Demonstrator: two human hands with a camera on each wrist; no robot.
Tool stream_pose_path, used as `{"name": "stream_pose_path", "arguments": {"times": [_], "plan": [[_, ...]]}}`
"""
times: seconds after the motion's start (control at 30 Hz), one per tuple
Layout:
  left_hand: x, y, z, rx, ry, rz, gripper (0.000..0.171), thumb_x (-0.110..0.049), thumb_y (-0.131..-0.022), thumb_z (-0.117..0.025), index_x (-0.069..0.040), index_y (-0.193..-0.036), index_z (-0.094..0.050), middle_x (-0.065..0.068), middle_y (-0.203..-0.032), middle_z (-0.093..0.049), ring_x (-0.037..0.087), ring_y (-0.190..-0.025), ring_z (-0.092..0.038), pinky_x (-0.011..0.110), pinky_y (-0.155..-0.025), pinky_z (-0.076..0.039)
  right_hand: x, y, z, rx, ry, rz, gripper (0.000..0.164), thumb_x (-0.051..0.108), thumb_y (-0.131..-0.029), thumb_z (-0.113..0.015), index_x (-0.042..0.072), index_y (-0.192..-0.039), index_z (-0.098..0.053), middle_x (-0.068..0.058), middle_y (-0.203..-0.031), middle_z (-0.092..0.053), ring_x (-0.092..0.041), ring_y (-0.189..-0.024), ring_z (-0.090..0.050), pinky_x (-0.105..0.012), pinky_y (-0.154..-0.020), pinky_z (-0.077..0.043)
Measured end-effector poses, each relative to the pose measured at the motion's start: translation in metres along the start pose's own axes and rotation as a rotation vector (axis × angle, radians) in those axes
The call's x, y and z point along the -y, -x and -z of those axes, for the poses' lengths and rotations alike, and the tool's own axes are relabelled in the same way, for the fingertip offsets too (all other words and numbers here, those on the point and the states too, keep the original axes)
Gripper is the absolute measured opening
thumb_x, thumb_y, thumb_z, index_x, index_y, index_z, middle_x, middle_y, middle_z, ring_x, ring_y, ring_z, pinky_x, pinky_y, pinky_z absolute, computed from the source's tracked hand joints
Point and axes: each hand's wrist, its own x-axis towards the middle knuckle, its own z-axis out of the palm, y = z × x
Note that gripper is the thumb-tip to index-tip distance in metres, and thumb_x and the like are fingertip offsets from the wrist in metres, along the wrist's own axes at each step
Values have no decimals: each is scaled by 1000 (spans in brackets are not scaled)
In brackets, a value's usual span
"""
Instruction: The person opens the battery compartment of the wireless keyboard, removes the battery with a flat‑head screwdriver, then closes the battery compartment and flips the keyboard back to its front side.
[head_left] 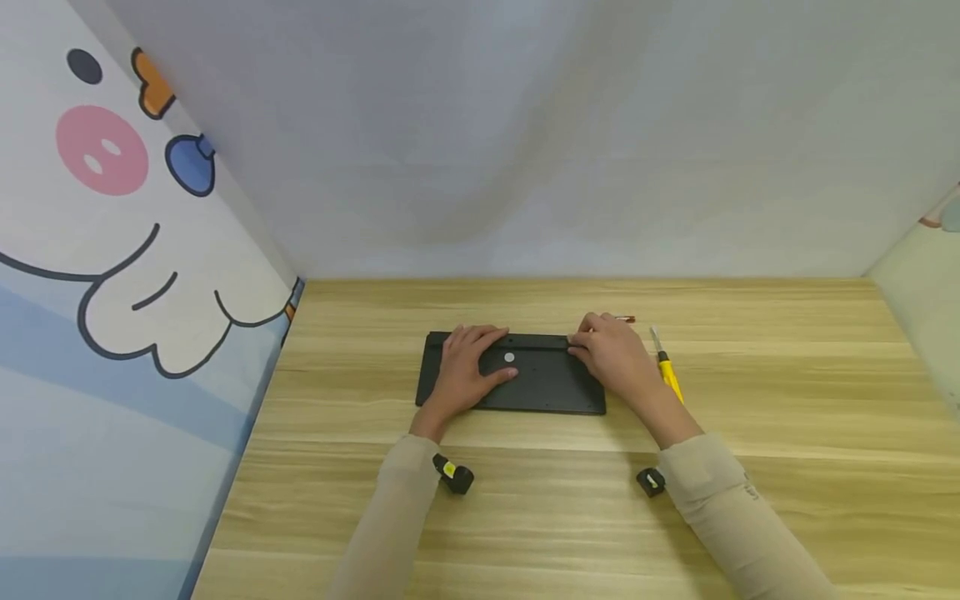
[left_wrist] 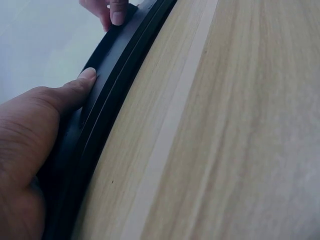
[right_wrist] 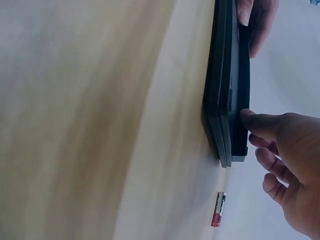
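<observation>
A black keyboard [head_left: 558,379] lies on the wooden table with its underside up, showing a round pale sticker [head_left: 509,357] and a raised strip along the far edge. My left hand [head_left: 462,371] holds its left part, fingers over the far edge and thumb [left_wrist: 82,87] on the underside. At the right end of the raised strip, my right hand [head_left: 611,350] pinches the keyboard between thumb [right_wrist: 262,122] and fingers. What lies under those fingertips is hidden. A red-and-black battery [right_wrist: 218,209] is on the table just past the keyboard's right end.
Right of my right hand lies a screwdriver [head_left: 667,367] with a yellow handle, its tip pointing away. Black wrist cameras [head_left: 455,475] sit by both sleeves. A pale wall [head_left: 562,167] rises behind the table, and a cartoon-printed panel [head_left: 150,333] stands at the left.
</observation>
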Motion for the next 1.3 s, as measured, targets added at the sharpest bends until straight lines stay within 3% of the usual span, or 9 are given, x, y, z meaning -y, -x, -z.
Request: {"name": "stream_pose_path", "arguments": {"times": [0.37, 0.53, 0.7, 1.0, 1.13, 1.3], "plan": [[-6, -2, 4, 47, -46, 25, 70, -45, -91, -75, -22, -152, -50, 5, -150, -53, 27, -144, -44, 53, -133, -12, -7, 10, -3, -35, -118, -41, 26, 13, -93, -75, 6, -118, -77, -10, -102, -68, -24, -86, -64, -37, -74, -55], [-15, -3, 9, 92, -82, 48, 69, -45, -94, -72, -20, -153, -47, 9, -152, -50, 31, -147, -41, 60, -131, -11, -6, 18, 3, -36, -162, -104, 26, 12, -94, -73, 4, -119, -76, -12, -103, -68, -24, -84, -62, -38, -73, -54], [-26, -6, 11, 142, -144, 66, 70, -44, -97, -69, -20, -157, -42, 11, -155, -45, 34, -149, -36, 64, -129, -10, -11, 28, 12, -15, -225, -193, 27, 15, -97, -69, 1, -120, -73, -16, -105, -69, -29, -90, -66, -46, -81, -58], [-50, -12, 2, 199, -206, -3, 84, -55, -93, -68, -17, -160, -35, 11, -163, -37, 32, -152, -33, 57, -130, -21, -24, 59, 25, -37, -244, -306, 29, 13, -98, -67, -6, -119, -69, -18, -94, -68, -32, -85, -71, -51, -86, -61], [-60, -17, -5, 223, -239, -28, 96, -66, -88, -69, -19, -162, -31, 7, -166, -32, 30, -155, -29, 54, -132, -19, -29, 72, 33, -53, -230, -370, 28, 13, -98, -66, -8, -116, -69, -21, -95, -68, -36, -88, -72, -50, -77, -61], [-73, -23, -13, 244, -286, -54, 107, -74, -81, -70, -19, -162, -29, 6, -166, -31, 28, -155, -30, 53, -132, -18, -34, 87, 40, -56, -217, -421, 28, 13, -97, -66, -10, -113, -69, -25, -97, -68, -38, -88, -71, -52, -78, -61]]}}
